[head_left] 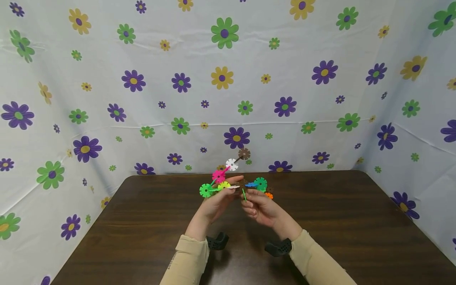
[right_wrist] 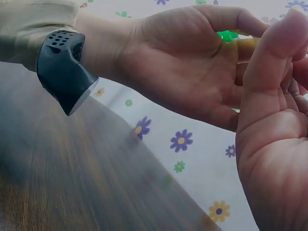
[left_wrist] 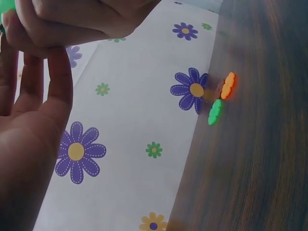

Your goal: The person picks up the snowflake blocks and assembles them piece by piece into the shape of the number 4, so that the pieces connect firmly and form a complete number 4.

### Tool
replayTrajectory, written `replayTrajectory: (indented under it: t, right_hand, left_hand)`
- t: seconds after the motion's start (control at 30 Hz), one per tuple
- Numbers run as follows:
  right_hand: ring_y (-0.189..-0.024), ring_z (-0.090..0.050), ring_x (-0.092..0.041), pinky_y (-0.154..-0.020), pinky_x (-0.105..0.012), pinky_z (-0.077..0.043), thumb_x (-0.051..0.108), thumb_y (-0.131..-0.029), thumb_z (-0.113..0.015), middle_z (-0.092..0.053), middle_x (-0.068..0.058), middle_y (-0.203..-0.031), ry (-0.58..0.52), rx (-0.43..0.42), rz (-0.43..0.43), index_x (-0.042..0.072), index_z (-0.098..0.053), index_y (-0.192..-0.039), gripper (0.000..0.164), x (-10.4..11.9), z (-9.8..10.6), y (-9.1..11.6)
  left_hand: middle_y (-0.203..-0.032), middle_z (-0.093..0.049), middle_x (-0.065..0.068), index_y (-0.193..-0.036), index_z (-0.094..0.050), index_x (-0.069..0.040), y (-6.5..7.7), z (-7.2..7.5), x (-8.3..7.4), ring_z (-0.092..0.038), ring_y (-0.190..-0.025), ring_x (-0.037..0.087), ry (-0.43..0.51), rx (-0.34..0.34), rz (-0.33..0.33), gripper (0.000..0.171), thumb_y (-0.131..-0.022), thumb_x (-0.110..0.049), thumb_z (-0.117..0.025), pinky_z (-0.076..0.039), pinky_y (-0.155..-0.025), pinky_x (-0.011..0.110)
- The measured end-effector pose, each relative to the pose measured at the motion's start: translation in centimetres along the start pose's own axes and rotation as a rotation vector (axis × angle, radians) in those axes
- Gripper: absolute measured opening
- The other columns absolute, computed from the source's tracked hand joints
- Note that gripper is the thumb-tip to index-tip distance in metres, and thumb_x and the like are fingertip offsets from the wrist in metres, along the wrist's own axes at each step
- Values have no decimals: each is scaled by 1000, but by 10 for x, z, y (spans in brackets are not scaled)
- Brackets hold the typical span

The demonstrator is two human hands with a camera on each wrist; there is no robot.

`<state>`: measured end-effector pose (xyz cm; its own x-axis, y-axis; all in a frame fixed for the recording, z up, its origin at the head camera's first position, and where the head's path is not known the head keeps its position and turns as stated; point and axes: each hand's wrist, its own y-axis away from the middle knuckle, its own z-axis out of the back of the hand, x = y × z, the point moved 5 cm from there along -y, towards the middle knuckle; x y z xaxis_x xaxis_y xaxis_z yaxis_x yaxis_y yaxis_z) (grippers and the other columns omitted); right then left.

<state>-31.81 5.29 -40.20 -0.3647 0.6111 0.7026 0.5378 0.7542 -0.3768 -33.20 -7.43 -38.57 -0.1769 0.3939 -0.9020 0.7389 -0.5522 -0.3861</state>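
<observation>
Both hands are together above the table, holding a branching chain of notched plastic interlocking discs. My left hand [head_left: 215, 204] grips the chain between thumb and fingers by a white disc [head_left: 233, 187]. From it run a yellow disc [head_left: 224, 185], a green disc [head_left: 205, 190], a pink disc [head_left: 219, 176], another white disc [head_left: 232, 164] and a brown disc [head_left: 244, 153]. A bright green disc [head_left: 244, 194], seen edge-on, is pinched by my right hand [head_left: 263, 208]. Beyond that hand show a blue disc [head_left: 251, 185], a teal disc [head_left: 261, 183] and an orange disc [head_left: 269, 195]. Fingers hide the joints.
A dark wood table [head_left: 142, 229] lies beneath the hands. Behind it and at both sides hangs a white flower-print cloth [head_left: 199, 51]. Each wrist wears a black camera mount, the left one [head_left: 218, 241] and the right one [head_left: 278, 248].
</observation>
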Motion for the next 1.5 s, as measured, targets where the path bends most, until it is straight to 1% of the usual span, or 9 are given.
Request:
replayTrajectory:
  t: [0.03, 0.17, 0.4, 0.5, 0.63, 0.73, 1.1, 1.27, 1.5]
  right_hand:
    - [-64, -53, -4, -58, -14, -45, 8, -107, -25, -55, 2, -77, -1, -4, 1, 5, -64, -107, 39, 0, 0, 0]
    - [-64, -53, -5, -58, -14, -45, 8, -107, -25, -56, 2, -78, -5, -24, 0, 5, -63, -106, 37, 2, -1, 0]
    - [-64, -54, -6, -60, -15, -47, 8, -107, -23, -58, 0, -79, -7, -62, -6, 4, -62, -110, 39, 2, 0, -1]
    - [-65, -54, -6, -60, -15, -47, 8, -107, -20, -59, 0, -80, -9, -58, -8, 4, -62, -112, 42, 1, 0, -1]
    - [-66, -54, -6, -61, -16, -48, 8, -107, -16, -59, 0, -80, -17, -63, -21, 5, -61, -113, 46, 1, 1, -1]
    - [-66, -55, -6, -62, -16, -49, 8, -107, -15, -59, 0, -80, -8, -74, -34, 6, -60, -114, 46, 1, 2, -1]
    - [-67, -61, -6, -65, -17, -52, 12, -108, -17, -60, 0, -80, 40, -104, -85, 4, -62, -114, 46, -1, 5, -1]
    - [-66, -61, -6, -64, -17, -52, 11, -108, -19, -60, 0, -78, 77, -125, -93, 4, -63, -110, 44, 0, 6, 0]
    - [-63, -60, -6, -62, -19, -53, 11, -107, -32, -59, 1, -76, 75, -172, -95, 6, -63, -105, 31, 1, 7, 0]
  left_hand:
    - [-133, -49, 5, -132, -56, -24, 0, -1, 0, -47, -119, 17, 3, 4, -4, 39, -96, -14, -43, -32, -104, 44]
    - [-133, -50, 3, -130, -58, -25, -1, -2, -2, -47, -121, 17, 18, -6, -13, 38, -96, -14, -44, -32, -105, 44]
    - [-130, -53, -4, -131, -57, -27, -1, -2, -3, -50, -117, 15, -10, -33, -3, 38, -96, -17, -46, -36, -100, 42]
    - [-129, -53, -4, -133, -55, -22, -1, -2, -3, -50, -114, 14, -11, -41, 2, 39, -96, -16, -47, -37, -99, 41]
    - [-130, -51, -3, -140, -49, -11, -1, 0, -2, -49, -117, 15, -16, -43, 9, 43, -97, -16, -47, -36, -101, 40]
    - [-132, -50, -1, -142, -45, -6, 0, 2, -3, -49, -118, 16, -17, -42, 1, 46, -97, -16, -46, -35, -102, 40]
    - [-129, -51, -2, -137, -52, -20, 0, 5, -6, -53, -106, 16, -11, -47, -7, 40, -99, -13, -44, -40, -96, 37]
    - [-130, -52, -1, -137, -53, -20, 1, 7, -6, -51, -114, 17, -5, -56, 5, 40, -98, -12, -45, -37, -101, 40]
    - [-144, -43, 1, -146, -40, -4, 2, 7, -5, -40, -131, 21, -33, -54, 34, 50, -99, -18, -47, -25, -111, 49]
